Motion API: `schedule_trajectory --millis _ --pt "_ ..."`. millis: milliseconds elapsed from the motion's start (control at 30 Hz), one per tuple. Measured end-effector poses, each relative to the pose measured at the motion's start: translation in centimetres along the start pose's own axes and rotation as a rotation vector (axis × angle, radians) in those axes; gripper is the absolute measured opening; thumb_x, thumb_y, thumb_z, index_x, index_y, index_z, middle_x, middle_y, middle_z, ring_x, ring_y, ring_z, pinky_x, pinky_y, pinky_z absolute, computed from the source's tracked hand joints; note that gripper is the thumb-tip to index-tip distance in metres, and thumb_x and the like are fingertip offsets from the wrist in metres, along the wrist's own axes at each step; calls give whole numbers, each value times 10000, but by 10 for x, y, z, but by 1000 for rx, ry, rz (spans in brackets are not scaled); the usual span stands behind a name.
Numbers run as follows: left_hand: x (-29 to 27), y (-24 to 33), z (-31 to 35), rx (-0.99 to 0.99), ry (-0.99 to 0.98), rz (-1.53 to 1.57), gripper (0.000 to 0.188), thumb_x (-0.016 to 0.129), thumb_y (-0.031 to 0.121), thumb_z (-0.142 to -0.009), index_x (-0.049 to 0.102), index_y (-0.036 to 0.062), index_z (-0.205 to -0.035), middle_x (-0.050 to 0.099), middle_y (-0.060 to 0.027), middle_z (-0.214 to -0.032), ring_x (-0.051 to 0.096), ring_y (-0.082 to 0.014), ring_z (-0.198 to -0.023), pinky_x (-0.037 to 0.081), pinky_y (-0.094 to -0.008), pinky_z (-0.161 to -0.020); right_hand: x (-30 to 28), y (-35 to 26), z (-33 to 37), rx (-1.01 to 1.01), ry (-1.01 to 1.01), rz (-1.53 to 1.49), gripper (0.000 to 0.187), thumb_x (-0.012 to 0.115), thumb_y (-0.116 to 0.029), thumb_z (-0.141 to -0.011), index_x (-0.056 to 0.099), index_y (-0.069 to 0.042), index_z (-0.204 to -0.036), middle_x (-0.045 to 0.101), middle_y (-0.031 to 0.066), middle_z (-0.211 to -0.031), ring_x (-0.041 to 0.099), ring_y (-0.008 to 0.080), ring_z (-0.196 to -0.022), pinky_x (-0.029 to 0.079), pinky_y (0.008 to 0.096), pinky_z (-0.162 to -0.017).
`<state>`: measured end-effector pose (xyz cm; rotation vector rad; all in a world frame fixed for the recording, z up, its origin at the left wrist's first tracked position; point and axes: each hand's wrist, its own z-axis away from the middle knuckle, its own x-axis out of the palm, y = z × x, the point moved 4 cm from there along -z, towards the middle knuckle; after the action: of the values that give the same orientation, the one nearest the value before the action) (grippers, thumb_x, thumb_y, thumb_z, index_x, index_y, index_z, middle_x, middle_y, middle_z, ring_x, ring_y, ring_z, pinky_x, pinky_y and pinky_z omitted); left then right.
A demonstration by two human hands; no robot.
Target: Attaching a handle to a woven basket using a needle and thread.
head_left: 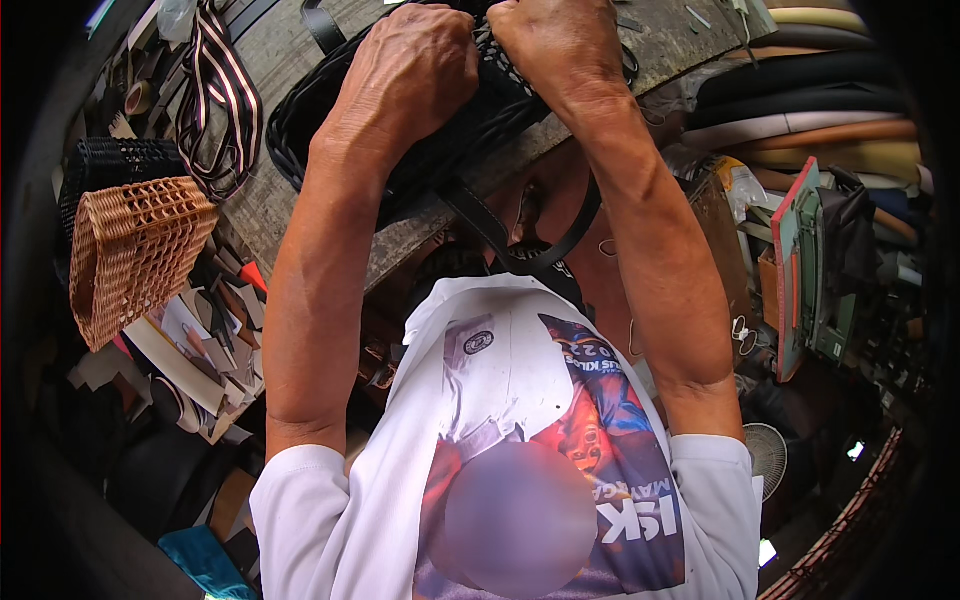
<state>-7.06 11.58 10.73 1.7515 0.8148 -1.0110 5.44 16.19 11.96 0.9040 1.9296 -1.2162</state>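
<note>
A black woven basket bag (pixel 450 150) lies on the worktable, partly covered by my forearms. Over it, my left hand (pixel 415 70) is closed, its knuckles near the top edge of the view. Beside it on the right, my right hand (pixel 560 45) is also closed, its wrist bent inward. Between the two hands shows a strip of the bag's openwork weave. Both sets of fingertips are hidden, so what they pinch cannot be made out. A black strap (pixel 530 255) of the bag hangs in a loop over the table's near edge.
The worn worktable (pixel 690 35) carries a bundle of striped cords (pixel 220 100) on the left. A tan woven basket (pixel 140 250) stands beside it, above piled scraps (pixel 190 340). Rolls of material (pixel 800 100) are stacked at right, near a red-edged green board (pixel 795 270) and a fan (pixel 767 455).
</note>
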Motion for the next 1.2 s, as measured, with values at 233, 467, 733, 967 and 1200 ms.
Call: schedule_trajectory --millis 233,467,733,967,1200 --pt "-2 -1 -1 9 10 -7 201 544 105 -902 575 -33 -758 585 -226 -744 612 -395 -799 491 -457 -779 2 6 -1 -131 82 -11 186 652 -127 -726 634 58 -714 640 280 -711 667 444 -733 555 488 -670" --pt "-1 -2 0 4 26 -1 205 549 119 -922 555 -36 -788 578 -228 -771 596 -416 -812 478 -484 -784 1 8 -1 -147 74 -24 196 668 -148 -726 639 45 -707 644 276 -735 663 434 -752 547 481 -700" --pt "-2 -2 1 4 21 -28 205 549 126 -923 558 -33 -793 575 -223 -767 596 -416 -822 483 -480 -795 -1 -2 0 -27 14 7 167 642 -101 -764 659 66 -761 647 300 -715 692 431 -725 578 474 -645" --pt "-2 -1 1 3 30 -5 206 549 121 -927 561 -33 -791 572 -220 -760 598 -406 -805 483 -474 -789 2 -3 1 13 -21 72 165 655 -104 -759 670 60 -766 652 296 -723 694 428 -731 578 469 -645" --pt "-1 -3 2 7 25 -26 202 544 114 -928 564 -33 -792 570 -218 -756 599 -402 -791 486 -470 -782 0 10 -6 -189 22 -90 161 659 -107 -728 702 40 -780 676 259 -778 690 398 -783 568 444 -740"
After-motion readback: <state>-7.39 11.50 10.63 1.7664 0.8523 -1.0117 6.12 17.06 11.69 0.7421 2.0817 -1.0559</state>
